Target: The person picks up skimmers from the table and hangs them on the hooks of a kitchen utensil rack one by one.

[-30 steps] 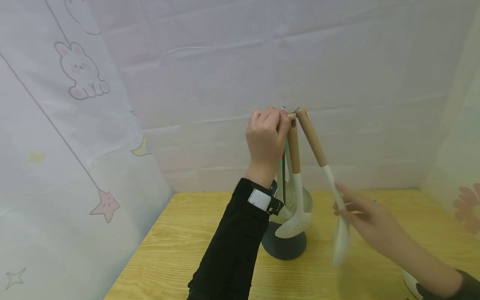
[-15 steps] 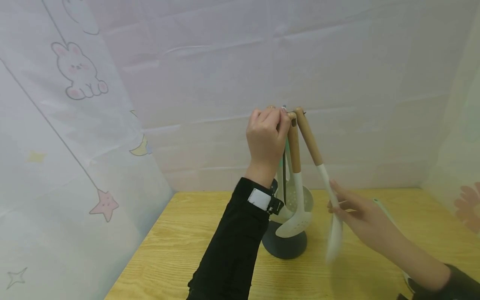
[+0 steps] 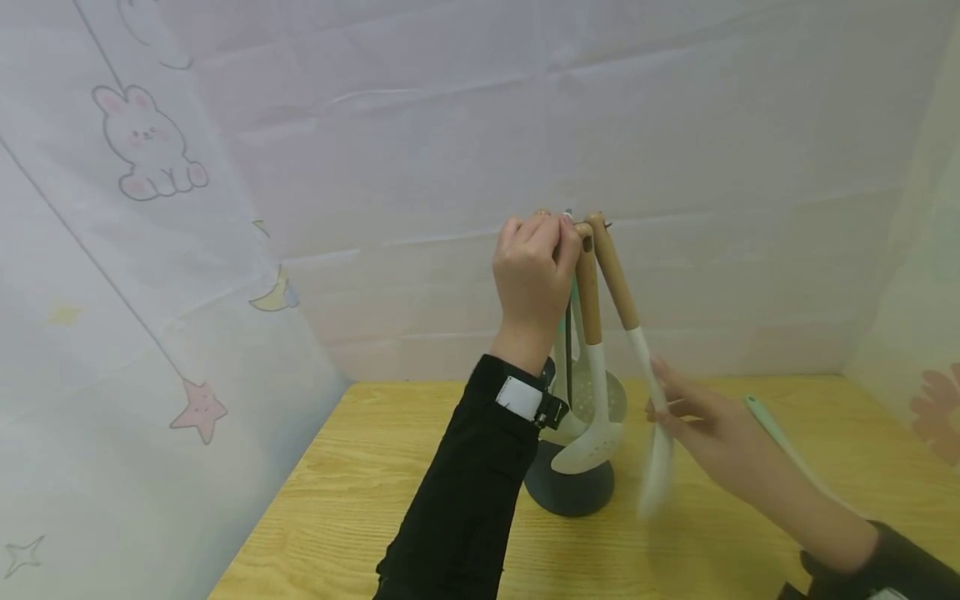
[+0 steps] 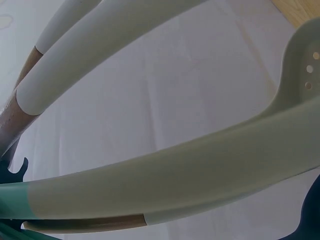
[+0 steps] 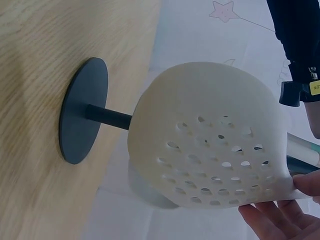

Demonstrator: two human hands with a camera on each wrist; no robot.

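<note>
A dark utensil stand (image 3: 567, 493) on a round base (image 5: 82, 117) stands on the wooden table (image 3: 360, 492). Several wood-handled white utensils hang from its top, among them a perforated skimmer (image 3: 600, 437) (image 5: 210, 140). My left hand (image 3: 534, 279) grips the stand's top among the handle ends. My right hand (image 3: 701, 425) pinches the white neck of a hanging utensil (image 3: 617, 275). That utensil slants out to the right, and its head is blurred. In the right wrist view my fingertips (image 5: 270, 217) show under the skimmer's rim. The left wrist view is filled by pale utensil necks (image 4: 175, 170).
A mint-green utensil (image 3: 776, 437) lies on the table behind my right forearm. Pale printed cloth walls (image 3: 187, 250) close in the left, back and right sides. Bare wood shows to the left of the stand.
My right hand has moved left with the slanted utensil, bringing its head nearer the stand. The mint-green utensil on the table has come into view. My left hand has stayed put.
</note>
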